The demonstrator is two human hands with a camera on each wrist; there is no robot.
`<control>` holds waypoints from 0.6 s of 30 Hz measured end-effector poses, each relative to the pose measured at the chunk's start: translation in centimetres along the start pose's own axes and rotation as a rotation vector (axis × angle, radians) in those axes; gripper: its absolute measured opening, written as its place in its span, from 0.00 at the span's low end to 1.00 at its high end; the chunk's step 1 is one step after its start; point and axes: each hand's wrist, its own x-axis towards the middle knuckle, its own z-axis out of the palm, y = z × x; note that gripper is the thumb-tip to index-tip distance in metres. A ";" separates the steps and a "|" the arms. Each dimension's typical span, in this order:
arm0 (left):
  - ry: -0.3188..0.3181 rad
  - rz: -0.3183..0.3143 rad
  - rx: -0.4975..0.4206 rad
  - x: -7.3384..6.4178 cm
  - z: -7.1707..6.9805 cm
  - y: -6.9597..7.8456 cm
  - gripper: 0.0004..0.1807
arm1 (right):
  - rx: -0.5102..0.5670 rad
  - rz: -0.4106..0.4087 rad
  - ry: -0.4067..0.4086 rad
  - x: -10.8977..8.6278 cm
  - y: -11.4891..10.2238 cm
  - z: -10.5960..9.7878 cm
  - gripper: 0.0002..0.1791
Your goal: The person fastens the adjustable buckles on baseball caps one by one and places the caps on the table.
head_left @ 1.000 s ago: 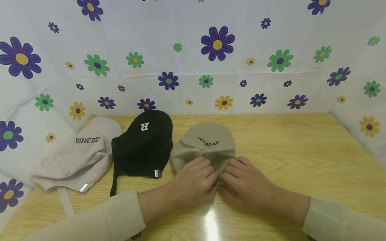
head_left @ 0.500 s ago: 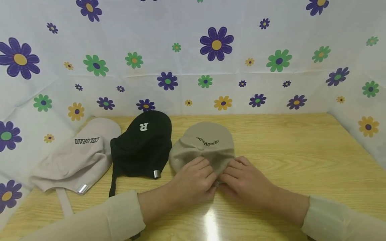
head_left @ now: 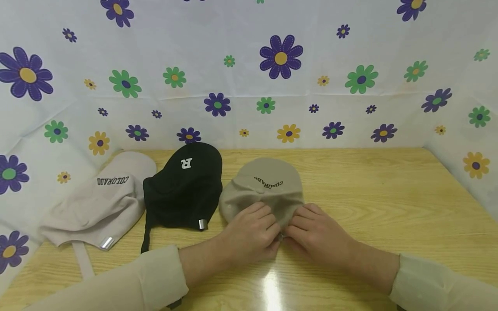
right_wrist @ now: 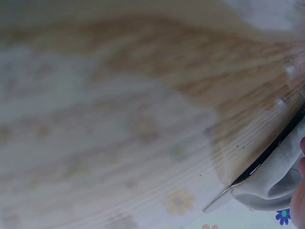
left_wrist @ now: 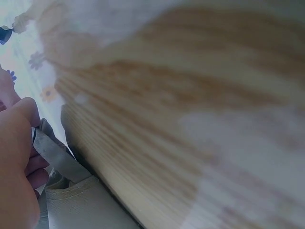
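Observation:
A khaki baseball cap (head_left: 268, 170) with dark COLORADO lettering lies on the table, its brim toward the back wall. At its near edge, my left hand (head_left: 253, 231) grips the cap's back, fingers curled. In the left wrist view, the thumb and fingers pinch the fabric strap (left_wrist: 62, 157) at the cap's back opening. Close beside it, my right hand (head_left: 317, 233) curls its fingers on the same near edge. A small bit of metal shows between the two hands. Only the right fingertips (right_wrist: 300, 202) and part of the cap appear in the right wrist view.
Left of the khaki cap lies a black cap (head_left: 184, 194) with a white R and a hanging strap. Farther left is a pale pink COLORADO cap (head_left: 97, 203), its strap trailing forward. A white flowered cloth (head_left: 241, 77) hangs behind the wooden table (head_left: 381, 190).

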 end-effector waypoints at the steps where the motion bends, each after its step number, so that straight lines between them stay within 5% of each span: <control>1: 0.001 0.006 0.002 0.0 0.0 0.0 0.09 | 0.004 0.005 -0.008 0.0 0.0 0.0 0.07; 18: 0.004 0.024 0.009 0.1 0.0 0.0 0.10 | -0.016 -0.008 0.014 0.0 0.2 0.0 0.02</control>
